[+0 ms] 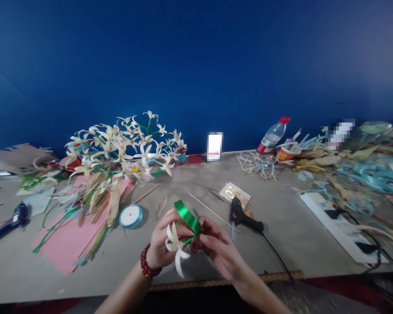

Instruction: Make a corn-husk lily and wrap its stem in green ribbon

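Note:
My left hand (162, 244) is closed around the stem of a small cream paper flower (176, 248) just above the table's near edge; a red bead bracelet (146, 263) sits on that wrist. My right hand (218, 248) pinches a shiny green ribbon (187, 216) that loops up from the flower's stem. Both hands meet at the stem.
A black glue gun (244, 217) with a cord lies right of my hands. A white tape roll (130, 216), thin wooden sticks (209, 209), pink paper (70, 237) and a bunch of finished flowers (124, 146) lie left. A blue glue gun (8, 222), power strip (340, 226), bottle (273, 135) and scraps lie around.

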Action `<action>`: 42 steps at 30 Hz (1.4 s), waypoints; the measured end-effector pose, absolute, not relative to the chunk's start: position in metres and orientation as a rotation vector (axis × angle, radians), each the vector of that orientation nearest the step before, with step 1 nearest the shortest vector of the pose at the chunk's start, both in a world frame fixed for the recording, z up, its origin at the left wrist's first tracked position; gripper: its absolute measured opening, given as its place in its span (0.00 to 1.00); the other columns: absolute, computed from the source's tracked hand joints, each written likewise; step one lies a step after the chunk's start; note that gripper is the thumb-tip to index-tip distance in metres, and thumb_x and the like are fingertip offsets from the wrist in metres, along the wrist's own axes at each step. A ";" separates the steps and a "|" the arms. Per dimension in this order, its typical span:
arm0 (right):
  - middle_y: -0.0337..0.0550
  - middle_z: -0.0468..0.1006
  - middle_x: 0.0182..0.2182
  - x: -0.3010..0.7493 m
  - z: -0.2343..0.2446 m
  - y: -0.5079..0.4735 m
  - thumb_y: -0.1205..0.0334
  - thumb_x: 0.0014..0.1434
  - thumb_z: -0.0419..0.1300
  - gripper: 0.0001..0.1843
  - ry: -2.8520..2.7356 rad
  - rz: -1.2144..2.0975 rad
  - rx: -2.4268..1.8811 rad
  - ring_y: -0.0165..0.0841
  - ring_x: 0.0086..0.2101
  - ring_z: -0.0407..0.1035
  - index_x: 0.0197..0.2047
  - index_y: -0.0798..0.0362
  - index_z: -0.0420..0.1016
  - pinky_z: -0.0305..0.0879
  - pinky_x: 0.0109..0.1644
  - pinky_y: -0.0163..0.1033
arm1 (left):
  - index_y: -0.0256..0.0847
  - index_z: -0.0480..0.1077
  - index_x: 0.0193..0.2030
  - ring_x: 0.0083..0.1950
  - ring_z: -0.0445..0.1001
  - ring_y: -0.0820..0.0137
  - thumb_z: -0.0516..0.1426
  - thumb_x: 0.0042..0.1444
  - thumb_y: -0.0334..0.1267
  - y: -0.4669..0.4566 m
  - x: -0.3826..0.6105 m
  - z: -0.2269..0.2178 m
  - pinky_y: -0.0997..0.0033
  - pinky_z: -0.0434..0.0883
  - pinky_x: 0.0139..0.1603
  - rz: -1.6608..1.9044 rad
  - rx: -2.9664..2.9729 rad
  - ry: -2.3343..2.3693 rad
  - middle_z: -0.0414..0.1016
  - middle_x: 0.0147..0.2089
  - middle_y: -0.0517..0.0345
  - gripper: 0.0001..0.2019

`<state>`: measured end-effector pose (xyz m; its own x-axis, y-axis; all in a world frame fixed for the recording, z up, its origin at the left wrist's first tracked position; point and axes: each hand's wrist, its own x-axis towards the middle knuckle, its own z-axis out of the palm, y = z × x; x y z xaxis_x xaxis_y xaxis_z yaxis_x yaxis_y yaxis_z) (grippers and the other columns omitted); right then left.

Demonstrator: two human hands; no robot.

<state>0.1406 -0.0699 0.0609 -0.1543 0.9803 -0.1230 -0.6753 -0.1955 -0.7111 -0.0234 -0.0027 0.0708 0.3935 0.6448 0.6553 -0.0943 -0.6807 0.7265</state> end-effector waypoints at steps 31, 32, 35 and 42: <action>0.39 0.72 0.30 0.168 0.073 -0.048 0.54 0.59 0.62 0.12 -0.708 1.388 -0.601 0.28 0.26 0.63 0.30 0.52 0.80 0.59 0.32 0.34 | 0.41 0.78 0.35 0.40 0.78 0.69 0.59 0.56 0.32 0.041 -0.047 0.152 0.64 0.79 0.49 1.151 3.322 -0.588 0.82 0.37 0.57 0.05; 0.40 0.73 0.31 0.168 0.075 -0.046 0.56 0.59 0.63 0.10 -0.742 1.428 -0.686 0.28 0.27 0.64 0.32 0.54 0.80 0.59 0.33 0.34 | 0.42 0.79 0.35 0.41 0.78 0.69 0.59 0.56 0.33 0.041 -0.047 0.153 0.65 0.79 0.48 1.177 3.330 -0.616 0.82 0.37 0.58 0.06; 0.41 0.74 0.30 0.165 0.080 -0.042 0.54 0.59 0.64 0.13 -0.891 1.568 -0.769 0.30 0.30 0.66 0.33 0.56 0.79 0.60 0.37 0.36 | 0.45 0.79 0.35 0.43 0.78 0.69 0.59 0.56 0.34 0.039 -0.046 0.154 0.66 0.80 0.47 1.204 3.339 -0.697 0.82 0.39 0.60 0.06; 0.39 0.71 0.30 0.161 0.096 -0.037 0.57 0.57 0.65 0.11 -1.145 1.646 -0.741 0.31 0.34 0.64 0.33 0.56 0.74 0.59 0.43 0.36 | 0.43 0.80 0.38 0.46 0.77 0.67 0.59 0.56 0.37 0.038 -0.045 0.152 0.66 0.79 0.48 1.174 3.323 -0.791 0.81 0.40 0.56 0.07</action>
<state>0.1614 -0.0372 0.0958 -0.3524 0.9349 0.0414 -0.3638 -0.0961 -0.9265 -0.0449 0.0380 0.1518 0.7096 -0.5285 0.4660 -0.2339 -0.8005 -0.5518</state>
